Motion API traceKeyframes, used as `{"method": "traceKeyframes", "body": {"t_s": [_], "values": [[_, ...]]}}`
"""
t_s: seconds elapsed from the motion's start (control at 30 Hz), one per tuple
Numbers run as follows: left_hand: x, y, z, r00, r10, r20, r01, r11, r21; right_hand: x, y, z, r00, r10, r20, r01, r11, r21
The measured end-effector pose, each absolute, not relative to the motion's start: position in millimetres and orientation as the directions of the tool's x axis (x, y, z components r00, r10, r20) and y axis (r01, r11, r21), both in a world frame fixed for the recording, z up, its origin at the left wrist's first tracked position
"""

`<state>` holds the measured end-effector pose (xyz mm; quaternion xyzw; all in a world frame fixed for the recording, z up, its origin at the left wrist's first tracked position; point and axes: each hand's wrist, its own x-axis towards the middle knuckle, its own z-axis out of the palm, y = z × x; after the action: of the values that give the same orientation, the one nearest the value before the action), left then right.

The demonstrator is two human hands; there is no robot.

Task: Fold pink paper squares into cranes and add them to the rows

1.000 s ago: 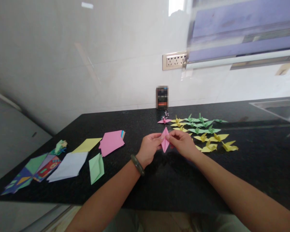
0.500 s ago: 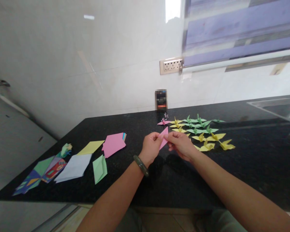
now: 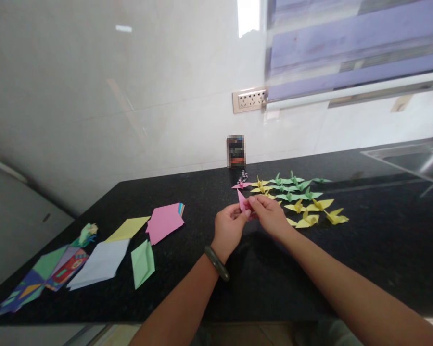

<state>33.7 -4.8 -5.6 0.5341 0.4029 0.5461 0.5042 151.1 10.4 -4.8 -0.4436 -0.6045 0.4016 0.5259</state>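
A small folded piece of pink origami paper (image 3: 241,199) is pinched between both hands above the black counter (image 3: 187,283). My left hand (image 3: 231,223), with a dark bangle on its wrist, grips the paper from the left. From the right, my right hand (image 3: 269,211) presses its thumb and fingers on the same paper; the fingers partly hide its lower end. Just beyond the hands lie a pink paper crane (image 3: 242,185), several yellow paper cranes (image 3: 307,220) and several green paper cranes (image 3: 289,197).
To the left lie a stack of pink paper (image 3: 166,221), a folded green paper (image 3: 143,264), a yellow sheet (image 3: 127,229), white sheets (image 3: 99,264) and a patterned packet (image 3: 39,278). A sink (image 3: 418,156) is at the far right; a wall socket (image 3: 249,100) is above.
The pink paper has turned and shows a narrower point, more of it covered by fingers. My left fingers have shifted toward the right hand. The whole view has swung slightly.
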Motion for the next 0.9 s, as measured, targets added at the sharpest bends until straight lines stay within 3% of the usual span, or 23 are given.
{"method": "traceKeyframes", "body": {"t_s": [0.1, 0.2, 0.43, 0.63, 0.9], "values": [[27, -1, -4, 0.063, 0.996, 0.070, -0.222, -0.055, 0.974, 150, 9, -5, -0.109, 0.956, 0.274, 0.121, 0.286, -0.951], [18, 1, -3, 0.108, 0.994, -0.026, -0.296, 0.057, 0.953, 152, 9, -3, -0.041, 0.953, 0.299, 0.182, 0.301, -0.936], [12, 3, -4, 0.161, 0.986, -0.034, -0.274, 0.078, 0.959, 155, 10, -4, -0.111, 0.987, 0.119, 0.009, 0.121, -0.993], [13, 3, -4, 0.168, 0.982, -0.083, -0.321, 0.134, 0.937, 154, 7, -5, -0.127, 0.951, 0.282, 0.283, 0.307, -0.909], [13, 0, -2, 0.193, 0.980, -0.049, -0.289, 0.105, 0.952, 156, 2, 1, -0.112, 0.915, 0.388, 0.454, 0.394, -0.799]]}}
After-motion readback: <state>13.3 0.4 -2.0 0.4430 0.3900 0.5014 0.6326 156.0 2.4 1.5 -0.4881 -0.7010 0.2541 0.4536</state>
